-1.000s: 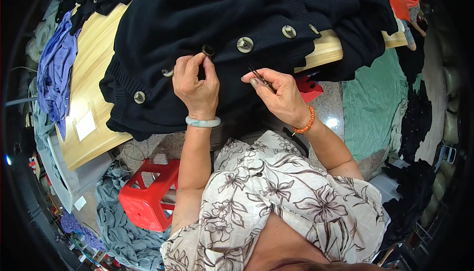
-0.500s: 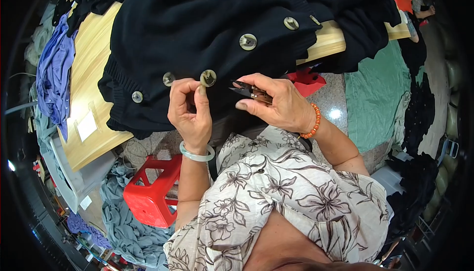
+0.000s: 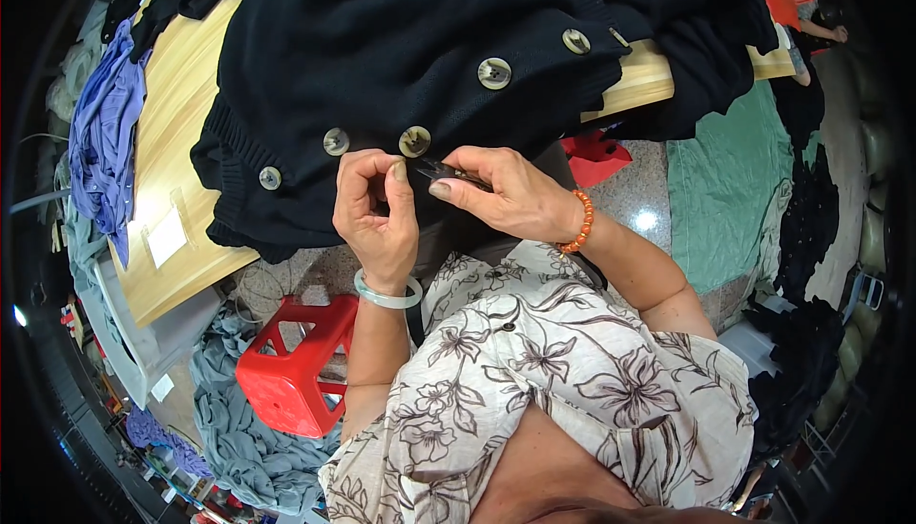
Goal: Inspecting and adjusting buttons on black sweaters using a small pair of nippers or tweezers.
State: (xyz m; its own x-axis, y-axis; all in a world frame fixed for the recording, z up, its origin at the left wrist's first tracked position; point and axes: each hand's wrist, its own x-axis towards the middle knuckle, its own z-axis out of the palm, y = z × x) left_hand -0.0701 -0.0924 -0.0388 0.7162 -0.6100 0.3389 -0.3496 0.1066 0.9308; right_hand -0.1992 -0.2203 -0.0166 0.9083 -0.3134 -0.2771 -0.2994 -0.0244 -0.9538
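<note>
A black knit cardigan (image 3: 382,56) with large mottled buttons hangs over the table edge in front of me. With thumb and forefinger pinched together, my left hand (image 3: 377,209) grips the cardigan's edge just below a button (image 3: 415,141). Whether a loose thread is also between those fingertips is too small to tell. My right hand (image 3: 510,190) is closed around a pair of dark thread snips (image 3: 456,176). Their blades point left and lie close to the left fingertips, just under that same button. Another button (image 3: 336,141) sits to the left of it.
A wooden table (image 3: 176,75) carries the dark garments, with a purple garment (image 3: 105,133) over its left edge. Lower left, a red plastic stool (image 3: 296,371) stands by a heap of grey-green cloth (image 3: 253,457). Green fabric (image 3: 725,190) lies on the right. Another person's arm (image 3: 822,31) shows far right.
My right hand has moved left, bringing the snips from apart to right beside the left fingertips, and their blades look closer together. The cardigan and left hand shifted slightly right in the view.
</note>
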